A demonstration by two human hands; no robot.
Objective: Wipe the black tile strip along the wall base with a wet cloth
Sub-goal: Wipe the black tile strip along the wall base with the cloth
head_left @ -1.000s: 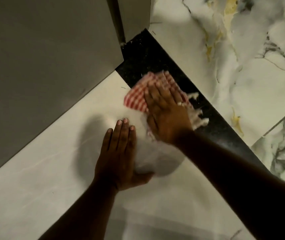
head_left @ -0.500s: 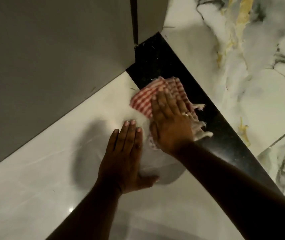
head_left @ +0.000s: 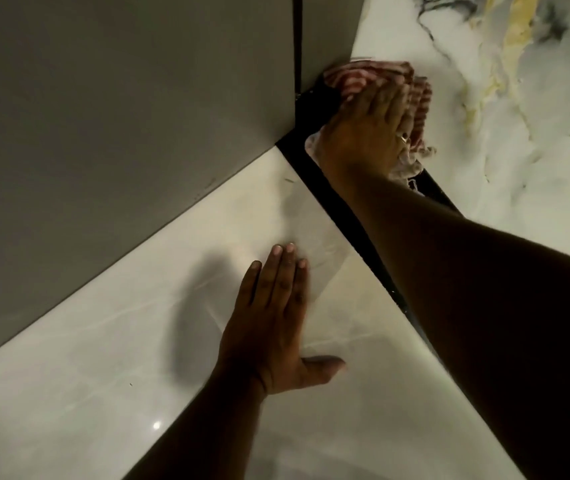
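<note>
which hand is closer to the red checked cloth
The right hand. It lies flat on the red checked cloth, pressing it on the black tile strip at the corner. The left hand rests open on the pale floor tile, well clear of it.

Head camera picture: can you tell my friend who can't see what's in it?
The right hand presses a red-checked cloth onto the black tile strip at the corner by the grey wall. The left hand lies flat on the pale floor tile.

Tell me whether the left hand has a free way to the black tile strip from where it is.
Probably yes. The left hand lies flat on the pale floor tile beside the black tile strip, with only bare tile between them.
</note>
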